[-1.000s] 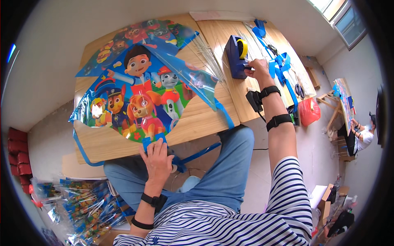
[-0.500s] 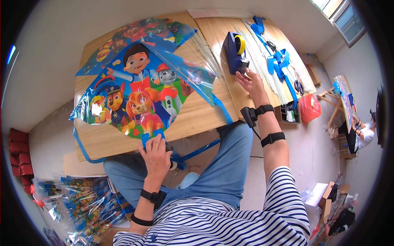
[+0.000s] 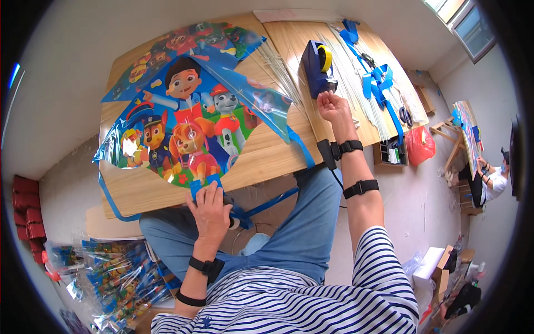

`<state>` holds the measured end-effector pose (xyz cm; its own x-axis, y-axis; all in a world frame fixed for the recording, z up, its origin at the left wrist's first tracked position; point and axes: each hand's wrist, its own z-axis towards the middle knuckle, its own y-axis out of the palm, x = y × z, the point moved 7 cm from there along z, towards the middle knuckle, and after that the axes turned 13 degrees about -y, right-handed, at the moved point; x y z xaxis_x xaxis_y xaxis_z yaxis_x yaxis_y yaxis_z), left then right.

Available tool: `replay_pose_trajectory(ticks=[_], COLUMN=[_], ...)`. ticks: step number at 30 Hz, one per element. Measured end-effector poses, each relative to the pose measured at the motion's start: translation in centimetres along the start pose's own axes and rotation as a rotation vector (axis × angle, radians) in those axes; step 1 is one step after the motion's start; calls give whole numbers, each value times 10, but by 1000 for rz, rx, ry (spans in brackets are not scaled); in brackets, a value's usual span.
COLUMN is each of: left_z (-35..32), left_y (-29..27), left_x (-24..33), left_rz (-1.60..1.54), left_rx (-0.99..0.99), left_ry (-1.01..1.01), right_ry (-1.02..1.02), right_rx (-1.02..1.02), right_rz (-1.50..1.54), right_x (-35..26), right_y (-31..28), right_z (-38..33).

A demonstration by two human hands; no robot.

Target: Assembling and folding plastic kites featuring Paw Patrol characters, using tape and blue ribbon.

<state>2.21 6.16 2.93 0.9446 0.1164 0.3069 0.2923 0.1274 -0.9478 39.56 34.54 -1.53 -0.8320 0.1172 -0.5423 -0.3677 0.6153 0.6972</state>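
The person is sitting at a wooden table [image 3: 267, 167] with a bright cartoon kite [image 3: 189, 128] lying flat across its left half. The left hand [image 3: 210, 209] is resting at the near edge, fingers spread and pressed flat on the kite's lower tip where a blue tail ribbon [image 3: 267, 203] is hanging off the table. The right hand [image 3: 334, 107] is hovering on the right side, just near of the blue tape dispenser [image 3: 317, 67], fingers curled together; I cannot tell whether a strip of tape is pinched between them. A spread of thin white rods [image 3: 356, 83] and blue ribbon bows [image 3: 378, 83] is lying farther right.

This looks like the taping stage of kite assembly. The next move calls for carrying tape across to the pinned tip, keeping that left hand steady.
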Motion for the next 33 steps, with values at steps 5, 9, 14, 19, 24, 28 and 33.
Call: replay_pose_trajectory(ticks=[5,9,14,19,24,28,33], left_z=[-1,-3,0,2,-3,-4,-4], left_y=[-2,-3,-5,-4,0,1,1], left_x=[0,-5,1,0,-5,-4,-5], left_rz=[0,16,-29,-52,-61,-90,-118], left_rx=[19,1,26,32,75,78,93], left_ry=[13,-17,27,18,-24,-19,-23], right_ry=[-124,-264,-331,-61,273,220,214], right_rx=[65,114,-465,-945,-1307,-1411,-1405], right_rz=[-201,-552,-673,-1003,-1103,-1311,-1406], right_x=[-9,-3,-11,61,171,209,225], right_y=[-6,-31,25,80,65,53,40], right_z=[11,-5,-19,-146,-256,-263,-252])
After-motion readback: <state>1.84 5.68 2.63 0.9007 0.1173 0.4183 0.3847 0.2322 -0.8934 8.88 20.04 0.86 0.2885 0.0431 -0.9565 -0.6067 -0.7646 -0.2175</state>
